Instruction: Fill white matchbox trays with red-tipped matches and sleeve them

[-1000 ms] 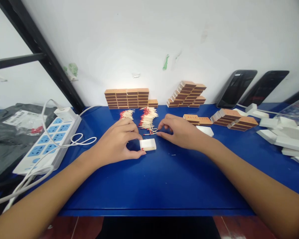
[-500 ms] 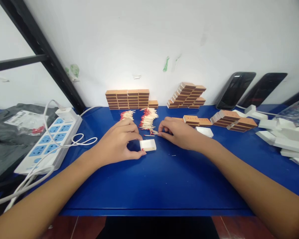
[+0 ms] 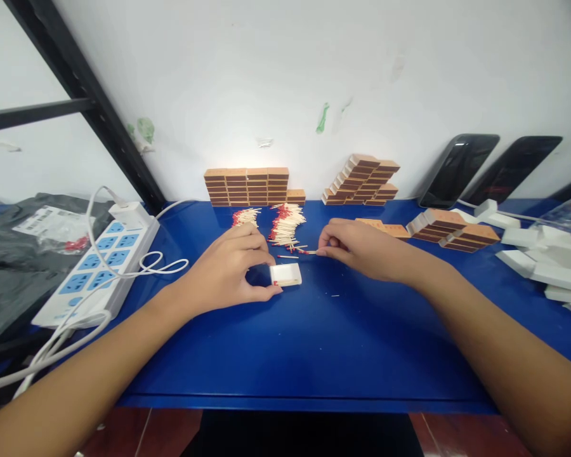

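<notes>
Head view shows the left hand (image 3: 231, 263) curved in a wide C, thumb and index finger at the left end of a white matchbox tray (image 3: 286, 273) that lies on the blue table (image 3: 314, 355) with a few matches along its near side. Right-hand fingertips are pinched together on red-tipped matches (image 3: 308, 252), too small to count; the right hand (image 3: 354, 247) sits just right of the larger match pile (image 3: 285, 227). One loose match (image 3: 288, 257) lies just beyond the tray.
</notes>
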`<state>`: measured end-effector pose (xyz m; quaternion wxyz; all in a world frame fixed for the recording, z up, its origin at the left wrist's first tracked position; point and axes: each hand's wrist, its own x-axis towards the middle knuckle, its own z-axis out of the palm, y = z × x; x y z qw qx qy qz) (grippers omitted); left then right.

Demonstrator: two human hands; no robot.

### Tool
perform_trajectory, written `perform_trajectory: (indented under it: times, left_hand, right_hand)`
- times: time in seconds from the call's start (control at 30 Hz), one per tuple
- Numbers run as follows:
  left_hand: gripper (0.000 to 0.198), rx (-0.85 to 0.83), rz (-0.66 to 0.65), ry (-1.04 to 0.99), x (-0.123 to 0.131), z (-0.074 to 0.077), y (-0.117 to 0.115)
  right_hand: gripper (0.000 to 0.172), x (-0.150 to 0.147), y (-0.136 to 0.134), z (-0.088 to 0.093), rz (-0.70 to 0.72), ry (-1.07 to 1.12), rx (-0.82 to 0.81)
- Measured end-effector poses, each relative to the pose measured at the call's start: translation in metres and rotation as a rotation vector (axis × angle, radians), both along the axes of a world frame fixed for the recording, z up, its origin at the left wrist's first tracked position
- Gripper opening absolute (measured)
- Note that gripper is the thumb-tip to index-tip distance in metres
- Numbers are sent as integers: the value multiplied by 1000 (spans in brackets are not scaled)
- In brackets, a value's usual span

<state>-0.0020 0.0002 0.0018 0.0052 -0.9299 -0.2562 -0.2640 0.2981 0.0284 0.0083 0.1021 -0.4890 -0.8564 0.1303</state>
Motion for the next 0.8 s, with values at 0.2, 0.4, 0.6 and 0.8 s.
perform_trajectory:
  times: [0.2,0.4,0.6,0.8]
  left_hand:
    - [32,26,-3,-27,0,1,-1]
    - [32,74,-20,-27,-1,1,0]
    - [31,49,-15,-24,-1,1,-1]
    - [30,39,-22,-21,0,0,0]
  right_hand:
    - [18,9,-10,14,-13,-24,21]
    - [22,-2,-25,22,81,121,-5]
    - [13,-30,-40,7,190,136,-24]
    - [12,-38,-43,-3,182,38,46]
